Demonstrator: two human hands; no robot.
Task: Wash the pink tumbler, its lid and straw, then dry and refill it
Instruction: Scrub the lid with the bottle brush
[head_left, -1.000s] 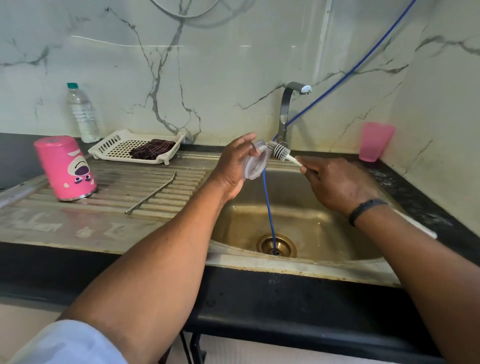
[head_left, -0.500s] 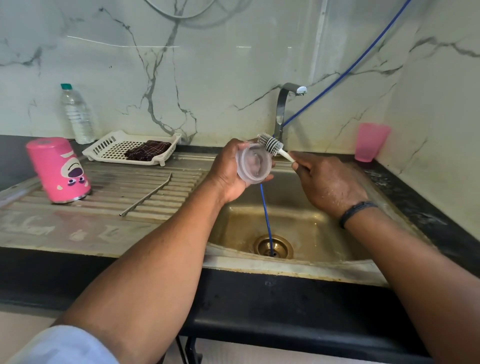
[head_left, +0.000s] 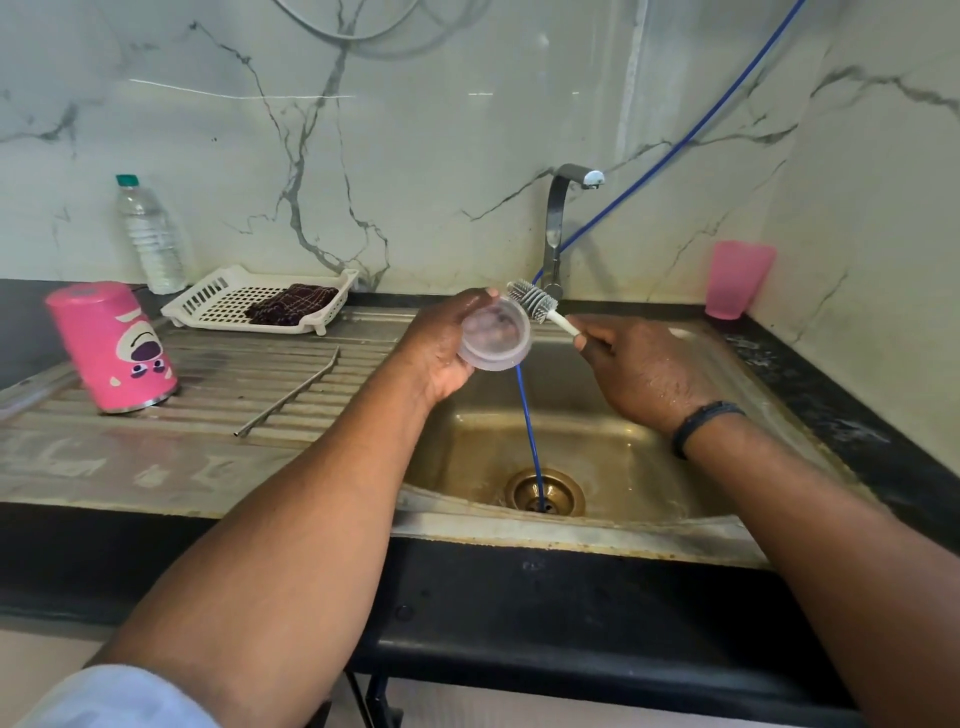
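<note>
Clear plastic, round and shallow, the tumbler's lid (head_left: 496, 335) sits gripped in the person's left hand (head_left: 441, 348), fingers curled around its rim, held above the steel sink basin (head_left: 613, 441). Right against the lid's upper edge is the bristled head of a white bottle brush (head_left: 535, 302), whose handle the right hand (head_left: 644, 371) clenches just beside the lid. A dark band (head_left: 701, 423) circles that wrist. Below the grip, a thin blue hose (head_left: 530, 431) runs down into the brass-coloured drain (head_left: 544, 491), and behind the grip stands the metal tap (head_left: 558, 228).

Well to the left of the held lid, the pink tumbler with a cartoon face (head_left: 114, 348) stands upside down on the ribbed steel draining board (head_left: 234, 384). Between it and the left hand lies the bent metal straw (head_left: 291, 397). Farther back rest a white slotted tray (head_left: 218, 304) holding a dark checked cloth (head_left: 291, 310), and a clear water bottle with a green cap (head_left: 150, 236). Far right of the brush hand, a pink plastic cup (head_left: 737, 278) stands on the black counter (head_left: 831, 395).
</note>
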